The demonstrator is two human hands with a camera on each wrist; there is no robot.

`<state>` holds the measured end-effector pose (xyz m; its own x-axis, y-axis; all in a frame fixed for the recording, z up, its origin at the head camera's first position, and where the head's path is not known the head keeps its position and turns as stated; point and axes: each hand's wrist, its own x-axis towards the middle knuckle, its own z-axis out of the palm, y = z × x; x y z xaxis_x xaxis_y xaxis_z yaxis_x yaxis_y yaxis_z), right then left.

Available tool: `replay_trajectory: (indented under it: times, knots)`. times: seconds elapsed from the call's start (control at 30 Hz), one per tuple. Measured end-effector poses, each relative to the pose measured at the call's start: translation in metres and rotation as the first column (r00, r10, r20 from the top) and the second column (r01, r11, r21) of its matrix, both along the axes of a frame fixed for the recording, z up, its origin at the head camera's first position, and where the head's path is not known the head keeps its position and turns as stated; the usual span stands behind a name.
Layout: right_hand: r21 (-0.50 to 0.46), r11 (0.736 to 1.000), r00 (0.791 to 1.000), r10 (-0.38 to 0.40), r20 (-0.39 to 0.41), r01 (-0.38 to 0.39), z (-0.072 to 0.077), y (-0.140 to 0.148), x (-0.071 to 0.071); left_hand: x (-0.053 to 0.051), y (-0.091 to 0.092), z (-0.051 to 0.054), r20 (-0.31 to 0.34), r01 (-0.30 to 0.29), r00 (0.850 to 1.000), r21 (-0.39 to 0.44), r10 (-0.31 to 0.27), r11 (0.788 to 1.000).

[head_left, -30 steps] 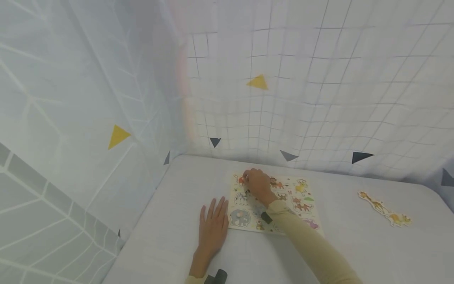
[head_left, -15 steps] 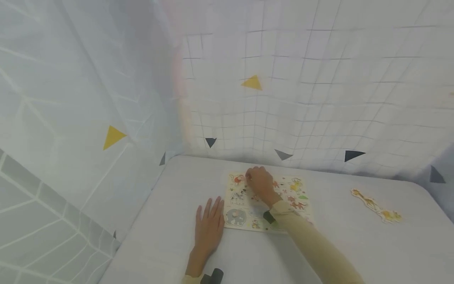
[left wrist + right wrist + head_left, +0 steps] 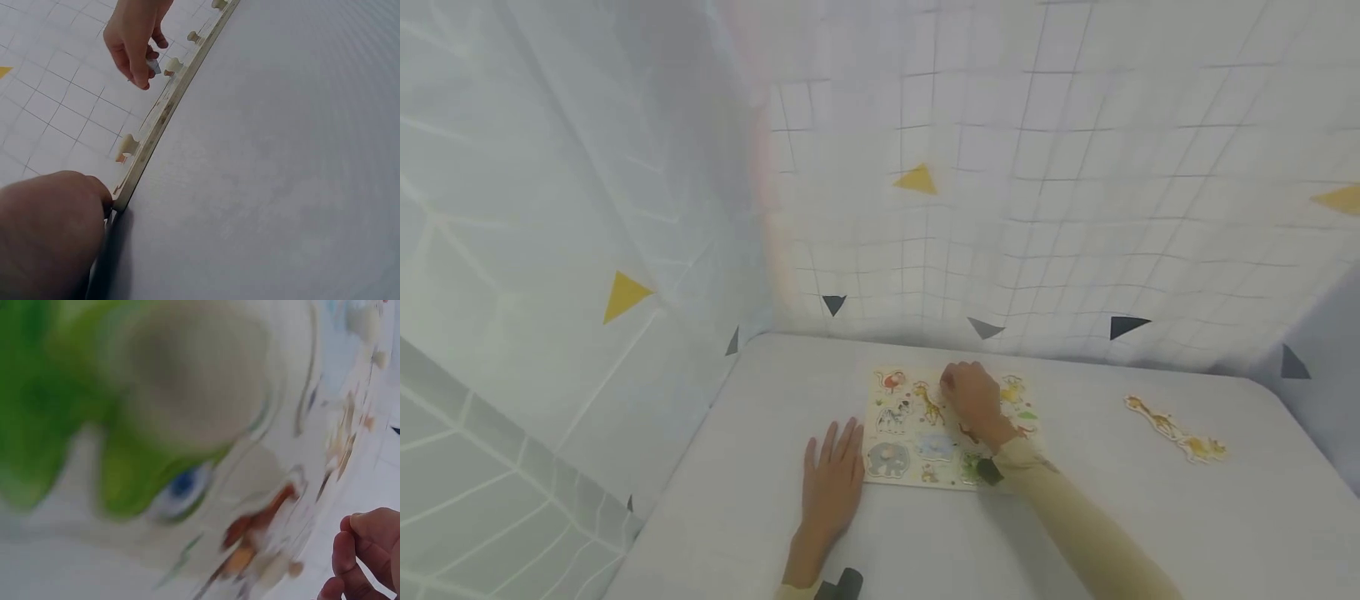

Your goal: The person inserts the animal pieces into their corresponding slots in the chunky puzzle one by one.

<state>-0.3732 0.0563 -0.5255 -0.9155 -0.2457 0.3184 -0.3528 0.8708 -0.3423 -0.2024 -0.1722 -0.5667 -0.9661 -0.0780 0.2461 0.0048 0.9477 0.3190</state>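
Observation:
A cream animal puzzle board (image 3: 887, 481) lies on the table. My left hand (image 3: 832, 486) rests flat beside its left edge, fingers spread. My right hand (image 3: 976, 402) is over the upper part of the board, hiding some pictures. In the right wrist view this right hand (image 3: 372, 550) has curled fingers, thumb against index finger, and no piece shows between them. Visible pictures include a red monkey (image 3: 891, 381), a zebra (image 3: 892, 417), a giraffe (image 3: 929, 405) and a grey elephant (image 3: 887, 459). Knobs (image 3: 128, 145) stand up from the board in the left wrist view.
A loose giraffe piece (image 3: 1152, 416) and a loose yellow animal piece (image 3: 1206, 449) lie on the white table (image 3: 1075, 475), right of the board. A gridded white sheet (image 3: 1060, 208) hangs behind the table, and a pale grey one (image 3: 535, 250) at left.
Over the board my right hand has shifted right, uncovering the giraffe picture. The left hand stays flat in place. The whole head view has turned slightly to the right.

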Motion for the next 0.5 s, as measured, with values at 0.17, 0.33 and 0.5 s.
replay_trajectory:
  times: [0.17,0.33,0.5]
  knots:
    - [0.012,1.000,0.999,-0.017,-0.046,0.018,-0.007,0.018,0.000,0.000,-0.002,0.000,0.007,0.004,1.000,-0.001,-0.004,1.000]
    - [0.007,1.000,1.000,-0.020,-0.009,0.020,-0.010,0.039,0.002,-0.001,-0.004,0.002,0.007,-0.006,1.000,0.001,0.006,1.000]
    - [0.000,0.998,0.998,-0.061,0.031,0.061,-0.003,0.061,0.003,-0.002,-0.006,0.004,0.019,-0.005,1.000,0.005,0.005,1.000]
